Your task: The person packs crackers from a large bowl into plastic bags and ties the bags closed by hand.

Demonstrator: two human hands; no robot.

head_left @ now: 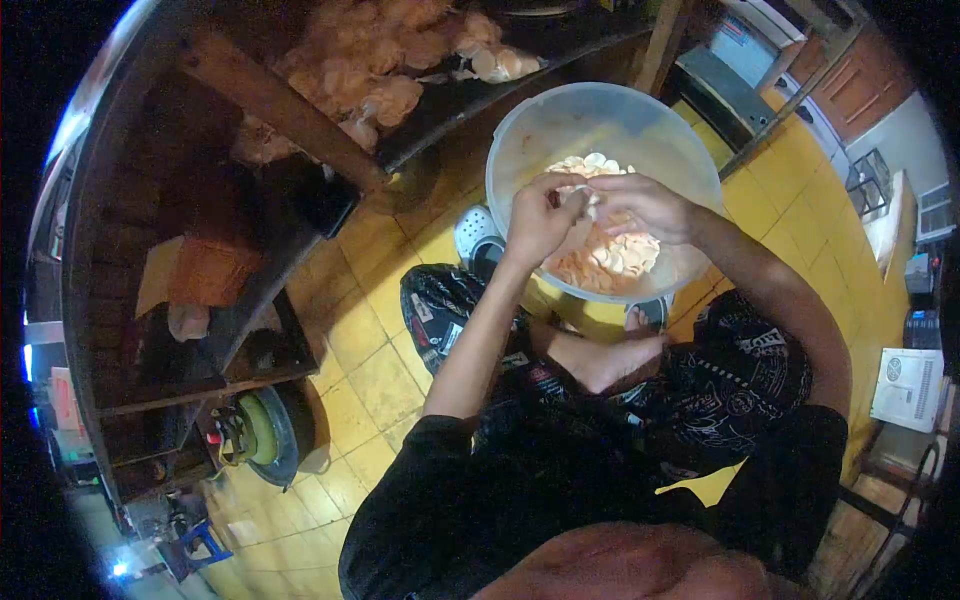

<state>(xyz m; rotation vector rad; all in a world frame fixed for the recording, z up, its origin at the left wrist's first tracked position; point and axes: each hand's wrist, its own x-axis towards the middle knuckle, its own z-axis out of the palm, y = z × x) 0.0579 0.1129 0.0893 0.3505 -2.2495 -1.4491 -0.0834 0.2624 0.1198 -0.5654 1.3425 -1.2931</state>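
My left hand (541, 218) is over a translucent plastic tub (520, 140), thumb and fingers pinched together. My right hand (652, 208) meets it from the other side, its fingers bent towards the left fingertips. Between them shows a small pale thing, partly hidden by the fingers; its kind is hard to make out. Inside the tub lie many thin, pale, round chips (625, 256), some brighter and others in an orange tint. Both hands are above the chips, within the tub's rim as seen from here.
Filled clear plastic bags (370, 60) are heaped on a dark wooden shelf at the upper left. Below is an open cardboard box (205, 270). A light clog (474, 232) stands beside the tub on yellow floor tiles (375, 390). A dark basin (285, 435) sits lower left.
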